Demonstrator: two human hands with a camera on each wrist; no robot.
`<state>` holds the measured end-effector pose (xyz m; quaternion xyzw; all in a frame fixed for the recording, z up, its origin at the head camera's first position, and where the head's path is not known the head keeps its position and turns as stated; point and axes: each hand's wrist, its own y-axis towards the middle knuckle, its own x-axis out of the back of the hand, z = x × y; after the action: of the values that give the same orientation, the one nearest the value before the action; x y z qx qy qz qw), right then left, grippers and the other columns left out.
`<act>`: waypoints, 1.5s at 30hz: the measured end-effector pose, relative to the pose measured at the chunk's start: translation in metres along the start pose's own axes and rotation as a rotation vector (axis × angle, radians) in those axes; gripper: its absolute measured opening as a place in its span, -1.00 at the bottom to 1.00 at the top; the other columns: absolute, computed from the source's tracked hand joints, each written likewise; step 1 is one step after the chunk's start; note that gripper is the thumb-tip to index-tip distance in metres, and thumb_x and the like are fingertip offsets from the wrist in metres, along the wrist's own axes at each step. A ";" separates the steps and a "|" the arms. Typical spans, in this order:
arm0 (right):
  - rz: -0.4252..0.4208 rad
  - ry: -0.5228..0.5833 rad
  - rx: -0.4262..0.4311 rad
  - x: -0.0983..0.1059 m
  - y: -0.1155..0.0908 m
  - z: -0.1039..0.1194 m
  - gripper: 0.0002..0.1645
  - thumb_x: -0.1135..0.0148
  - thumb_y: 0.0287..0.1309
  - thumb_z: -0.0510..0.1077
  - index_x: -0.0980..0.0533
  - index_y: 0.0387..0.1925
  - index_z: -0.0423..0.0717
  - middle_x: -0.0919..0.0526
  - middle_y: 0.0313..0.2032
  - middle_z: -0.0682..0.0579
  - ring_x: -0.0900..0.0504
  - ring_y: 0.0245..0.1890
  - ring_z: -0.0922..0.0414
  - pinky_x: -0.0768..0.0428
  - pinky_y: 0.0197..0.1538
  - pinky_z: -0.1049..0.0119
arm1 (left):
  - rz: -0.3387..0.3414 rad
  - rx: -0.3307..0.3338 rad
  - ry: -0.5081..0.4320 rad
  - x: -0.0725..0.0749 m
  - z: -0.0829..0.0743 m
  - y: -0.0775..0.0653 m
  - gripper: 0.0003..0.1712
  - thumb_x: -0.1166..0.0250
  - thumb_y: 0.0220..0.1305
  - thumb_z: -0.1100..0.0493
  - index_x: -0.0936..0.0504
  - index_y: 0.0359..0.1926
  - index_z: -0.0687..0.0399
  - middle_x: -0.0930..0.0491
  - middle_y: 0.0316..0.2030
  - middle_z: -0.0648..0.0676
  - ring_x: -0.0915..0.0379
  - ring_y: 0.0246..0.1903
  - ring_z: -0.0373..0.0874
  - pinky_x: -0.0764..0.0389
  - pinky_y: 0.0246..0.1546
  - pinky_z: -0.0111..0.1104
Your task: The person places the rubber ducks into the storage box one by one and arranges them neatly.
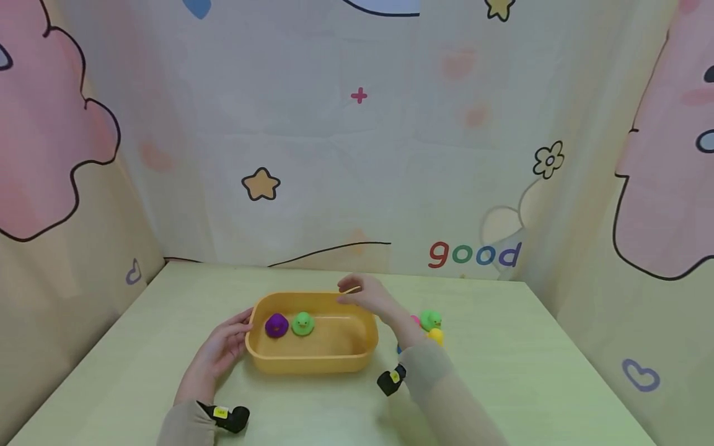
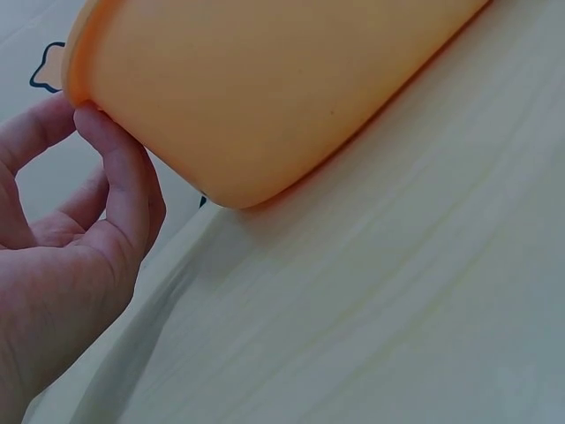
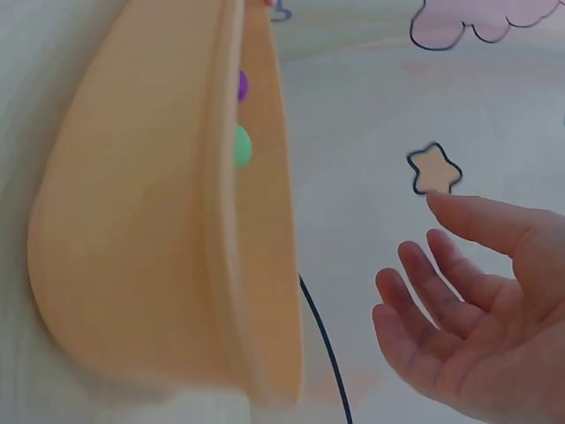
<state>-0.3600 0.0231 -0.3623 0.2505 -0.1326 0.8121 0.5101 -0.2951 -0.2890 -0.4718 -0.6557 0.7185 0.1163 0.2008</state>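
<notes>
A yellow-orange plastic tub (image 1: 312, 365) sits on the table. Inside its left half are a purple rubber duck (image 1: 276, 326) and a green rubber duck (image 1: 303, 324), side by side. My left hand (image 1: 225, 347) is at the tub's left end; in the left wrist view, the bent thumb and fingers (image 2: 119, 168) hold the tub's rim (image 2: 78, 53). Above the tub's back right part hovers my right hand (image 1: 370, 296). The right wrist view shows that hand (image 3: 477, 309) apart from the tub, its fingers loosely bent with nothing in them.
Right of the tub, partly behind my right forearm, lie another green duck (image 1: 431, 319), a yellow toy (image 1: 436, 336), and bits of pink and blue toys. A printed cloth backdrop (image 1: 334, 186) stands behind the table and along both sides.
</notes>
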 end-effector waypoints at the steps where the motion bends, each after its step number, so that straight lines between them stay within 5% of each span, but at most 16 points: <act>1: -0.012 0.004 0.002 0.006 -0.003 -0.003 -0.57 -0.31 0.18 -0.18 -0.51 0.06 -0.28 -0.61 0.06 -0.21 -0.60 0.08 -0.09 -0.59 0.15 0.08 | -0.004 0.001 -0.001 0.000 0.001 0.000 -0.26 0.05 0.41 0.40 0.13 0.51 0.31 -0.59 -0.04 -0.22 -0.55 -0.07 -0.35 -0.59 -0.03 -0.52; 9: -0.125 0.041 -0.013 0.058 -0.023 -0.038 -0.55 -0.23 0.26 -0.19 -0.44 0.14 -0.28 -0.55 0.12 -0.27 -0.55 0.14 -0.14 -0.54 0.21 0.00 | 0.011 -0.004 -0.029 -0.001 0.001 -0.003 -0.34 0.02 0.39 0.41 -0.10 0.48 0.20 -0.60 -0.03 -0.20 -0.56 -0.08 -0.31 -0.58 0.00 -0.50; 15: -0.182 0.040 -0.051 0.090 -0.036 -0.073 -0.53 -0.20 0.28 -0.16 -0.42 0.16 -0.28 -0.51 0.16 -0.30 -0.52 0.16 -0.18 -0.51 0.24 -0.03 | 0.015 -0.011 -0.071 -0.002 -0.001 -0.002 -0.57 0.02 0.38 0.44 -0.51 0.11 -0.06 -0.62 -0.05 -0.18 -0.58 -0.07 -0.30 -0.59 -0.02 -0.50; 20: -0.191 0.036 -0.111 0.107 -0.046 -0.099 -0.49 -0.15 0.32 -0.16 -0.36 0.22 -0.32 -0.45 0.22 -0.33 -0.47 0.19 -0.20 -0.45 0.28 -0.08 | 0.025 -0.014 -0.057 0.000 -0.001 0.000 -0.57 0.05 0.39 0.44 -0.47 0.13 -0.04 -0.62 -0.04 -0.19 -0.57 -0.05 -0.31 -0.59 -0.02 -0.51; 27: -0.186 0.033 -0.187 0.115 -0.058 -0.124 -0.42 -0.17 0.30 -0.15 -0.32 0.25 -0.37 -0.40 0.24 -0.36 -0.41 0.22 -0.24 -0.43 0.27 -0.08 | 0.021 -0.009 -0.071 0.001 -0.001 0.000 -0.62 0.07 0.40 0.44 -0.46 0.07 -0.04 -0.62 -0.05 -0.17 -0.57 -0.08 -0.32 -0.60 -0.05 -0.51; 33: -0.184 0.042 -0.223 0.115 -0.060 -0.140 -0.40 -0.15 0.29 -0.23 -0.29 0.29 -0.38 -0.36 0.28 -0.37 -0.35 0.28 -0.26 -0.41 0.29 -0.09 | 0.025 -0.003 -0.067 0.000 -0.002 -0.002 -0.51 0.07 0.41 0.42 -0.27 0.31 0.11 -0.61 -0.04 -0.16 -0.57 -0.09 -0.32 -0.60 -0.06 -0.51; 40: -0.133 0.045 -0.264 0.114 -0.061 -0.150 -0.35 -0.16 0.24 -0.25 -0.27 0.33 -0.36 -0.34 0.31 -0.35 -0.33 0.28 -0.28 -0.41 0.29 -0.11 | 0.027 0.005 -0.089 -0.001 -0.002 -0.002 -0.64 0.05 0.40 0.43 -0.47 0.03 -0.07 -0.63 -0.05 -0.15 -0.58 -0.06 -0.31 -0.61 -0.04 -0.48; 45: -0.101 0.072 -0.295 0.113 -0.063 -0.156 -0.33 -0.15 0.25 -0.22 -0.25 0.35 -0.33 -0.30 0.35 -0.33 -0.36 0.24 -0.24 -0.39 0.30 -0.13 | 0.015 0.007 -0.056 0.000 -0.001 0.000 -0.47 0.06 0.41 0.41 -0.23 0.37 0.12 -0.61 -0.05 -0.18 -0.57 -0.07 -0.34 -0.60 -0.04 -0.50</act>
<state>-0.3862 0.2100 -0.4343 0.1498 -0.2193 0.7655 0.5861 -0.2949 -0.2896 -0.4709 -0.6461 0.7178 0.1338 0.2223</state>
